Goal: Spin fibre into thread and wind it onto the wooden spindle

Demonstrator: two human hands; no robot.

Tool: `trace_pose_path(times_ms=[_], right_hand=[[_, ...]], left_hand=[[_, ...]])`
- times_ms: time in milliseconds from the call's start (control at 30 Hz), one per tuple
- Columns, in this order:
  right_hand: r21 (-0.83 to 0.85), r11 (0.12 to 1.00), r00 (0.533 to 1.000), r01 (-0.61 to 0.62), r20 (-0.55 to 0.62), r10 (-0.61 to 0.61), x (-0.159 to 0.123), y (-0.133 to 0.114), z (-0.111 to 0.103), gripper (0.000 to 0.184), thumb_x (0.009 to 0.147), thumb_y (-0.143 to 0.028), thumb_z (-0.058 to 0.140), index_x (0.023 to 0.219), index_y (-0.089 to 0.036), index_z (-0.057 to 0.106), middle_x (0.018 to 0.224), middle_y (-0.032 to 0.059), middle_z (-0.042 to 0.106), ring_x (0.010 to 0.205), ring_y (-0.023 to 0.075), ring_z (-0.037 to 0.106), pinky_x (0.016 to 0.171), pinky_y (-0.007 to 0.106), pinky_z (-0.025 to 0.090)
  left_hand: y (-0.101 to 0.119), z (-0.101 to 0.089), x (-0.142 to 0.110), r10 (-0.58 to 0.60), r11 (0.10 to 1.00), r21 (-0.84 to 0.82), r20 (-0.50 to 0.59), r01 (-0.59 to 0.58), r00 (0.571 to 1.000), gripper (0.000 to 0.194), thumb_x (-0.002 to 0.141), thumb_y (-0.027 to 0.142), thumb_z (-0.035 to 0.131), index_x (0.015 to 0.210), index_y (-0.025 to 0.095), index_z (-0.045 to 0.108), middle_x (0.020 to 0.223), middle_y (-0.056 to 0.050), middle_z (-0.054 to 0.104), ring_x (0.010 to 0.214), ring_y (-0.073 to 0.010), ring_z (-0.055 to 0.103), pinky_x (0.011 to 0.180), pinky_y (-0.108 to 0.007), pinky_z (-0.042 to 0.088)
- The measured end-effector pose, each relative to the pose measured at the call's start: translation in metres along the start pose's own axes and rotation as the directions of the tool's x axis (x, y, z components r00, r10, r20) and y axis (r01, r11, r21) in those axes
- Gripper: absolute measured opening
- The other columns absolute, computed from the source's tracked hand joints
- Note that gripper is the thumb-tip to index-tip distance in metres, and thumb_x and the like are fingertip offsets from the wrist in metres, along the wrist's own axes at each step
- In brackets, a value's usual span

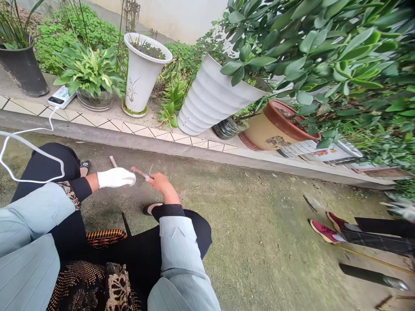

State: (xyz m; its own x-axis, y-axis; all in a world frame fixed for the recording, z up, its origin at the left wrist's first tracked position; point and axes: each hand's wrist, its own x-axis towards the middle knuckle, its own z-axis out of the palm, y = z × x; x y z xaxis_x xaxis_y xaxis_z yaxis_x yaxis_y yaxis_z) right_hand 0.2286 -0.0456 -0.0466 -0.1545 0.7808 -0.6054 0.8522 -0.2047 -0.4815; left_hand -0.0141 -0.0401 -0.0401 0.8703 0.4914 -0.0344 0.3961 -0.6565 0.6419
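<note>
My left hand [116, 177] wears a white glove and is closed around a thin grey stick-like handle [113, 161] that pokes out above it. My bare right hand [160, 181] is closed on a small reddish-brown tool [140, 172] whose free end points at the gloved hand. Both hands meet above the mossy concrete ground [259, 233], in front of my knees in black trousers.
A tiled ledge [136, 129] carries a black pot [22, 69], a tall white vase pot [142, 73], a ribbed white pot [210, 99] and a tan pot [275, 129]. A white power bank [61, 96] with cable lies there. Another person's red shoes [327, 229] are at right.
</note>
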Motion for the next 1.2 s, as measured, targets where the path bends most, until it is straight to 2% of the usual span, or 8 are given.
trace_pose_path(times_ms=[133,267,467,600,833,967,1067,1200], right_hand=[[0.114,0.976,0.814,0.184,0.539,-0.216,-0.011,-0.013,0.008,0.025,0.08,-0.039,0.064,0.071,-0.016,0.062,0.063,-0.0011,0.06,0.052,0.0078,0.05,0.054,0.021,0.037],[0.424,0.872,0.658,0.245,0.587,-0.471,-0.024,-0.02,0.003,0.031,0.075,-0.044,0.069,0.076,-0.013,0.064,0.064,-0.0017,0.059,0.051,0.006,0.047,0.052,0.02,0.037],[0.765,0.545,0.938,0.342,-0.25,-0.239,-0.019,-0.002,-0.015,0.035,0.081,-0.049,0.059,0.088,-0.015,0.061,0.064,-0.0031,0.053,0.05,0.0063,0.044,0.048,0.02,0.034],[0.528,0.837,0.953,0.141,-0.3,0.029,-0.004,0.006,-0.013,0.027,0.084,-0.042,0.055,0.077,-0.016,0.058,0.06,-0.0014,0.054,0.048,0.0084,0.045,0.049,0.022,0.034],[-0.061,0.997,0.974,0.056,0.223,-0.041,-0.001,-0.002,0.004,0.023,0.082,-0.033,0.061,0.066,-0.017,0.059,0.061,0.0009,0.06,0.051,0.0104,0.051,0.055,0.025,0.038],[0.226,0.959,0.707,0.173,0.649,-0.281,-0.018,-0.012,0.004,0.023,0.074,-0.038,0.069,0.075,-0.015,0.065,0.062,-0.0017,0.059,0.051,0.0082,0.049,0.052,0.022,0.038],[0.588,0.768,0.777,0.254,0.349,-0.525,-0.032,-0.011,-0.011,0.035,0.072,-0.045,0.071,0.086,-0.013,0.066,0.066,-0.0012,0.06,0.055,0.008,0.05,0.054,0.022,0.04],[0.783,0.482,0.919,0.394,-0.337,-0.205,-0.03,0.003,-0.027,0.043,0.077,-0.055,0.062,0.092,-0.015,0.061,0.064,-0.0027,0.054,0.051,0.0071,0.044,0.048,0.021,0.035]], left_hand=[[-0.012,-0.002,0.0,-0.065,0.997,0.032,-0.089,0.068,0.994,0.028,0.094,0.029,0.04,0.083,0.017,0.063,0.08,-0.001,0.067,0.073,-0.0126,0.057,0.072,-0.019,0.04],[-0.018,0.003,0.002,-0.082,0.996,-0.044,-0.059,0.08,0.995,0.026,0.091,0.026,0.041,0.079,0.016,0.061,0.078,-0.002,0.065,0.072,-0.0126,0.057,0.073,-0.02,0.041],[-0.008,0.008,0.004,-0.085,0.978,-0.187,0.02,0.087,0.996,0.031,0.094,0.03,0.036,0.082,0.016,0.061,0.081,-0.002,0.065,0.072,-0.0125,0.056,0.073,-0.021,0.042],[0.0,0.006,0.002,-0.005,0.994,-0.112,0.079,0.013,0.997,0.029,0.094,0.029,0.038,0.083,0.018,0.063,0.081,-0.002,0.066,0.071,-0.0128,0.056,0.073,-0.021,0.04],[-0.008,0.002,0.0,-0.053,0.999,-0.002,-0.058,0.053,0.997,0.03,0.094,0.03,0.038,0.083,0.017,0.063,0.083,-0.003,0.066,0.075,-0.0144,0.058,0.076,-0.022,0.041],[-0.014,0.005,0.001,-0.055,0.998,-0.033,-0.075,0.053,0.996,0.027,0.092,0.028,0.04,0.081,0.016,0.061,0.082,-0.003,0.065,0.076,-0.0144,0.058,0.076,-0.022,0.041],[-0.008,0.004,0.003,-0.097,0.985,-0.148,-0.032,0.091,0.995,0.029,0.093,0.031,0.039,0.081,0.016,0.061,0.08,-0.002,0.065,0.072,-0.0133,0.057,0.072,-0.021,0.042],[0.004,-0.002,0.003,-0.121,0.976,-0.18,0.023,0.123,0.992,0.032,0.095,0.032,0.036,0.088,0.017,0.063,0.087,-0.002,0.067,0.073,-0.0123,0.057,0.072,-0.02,0.041]])
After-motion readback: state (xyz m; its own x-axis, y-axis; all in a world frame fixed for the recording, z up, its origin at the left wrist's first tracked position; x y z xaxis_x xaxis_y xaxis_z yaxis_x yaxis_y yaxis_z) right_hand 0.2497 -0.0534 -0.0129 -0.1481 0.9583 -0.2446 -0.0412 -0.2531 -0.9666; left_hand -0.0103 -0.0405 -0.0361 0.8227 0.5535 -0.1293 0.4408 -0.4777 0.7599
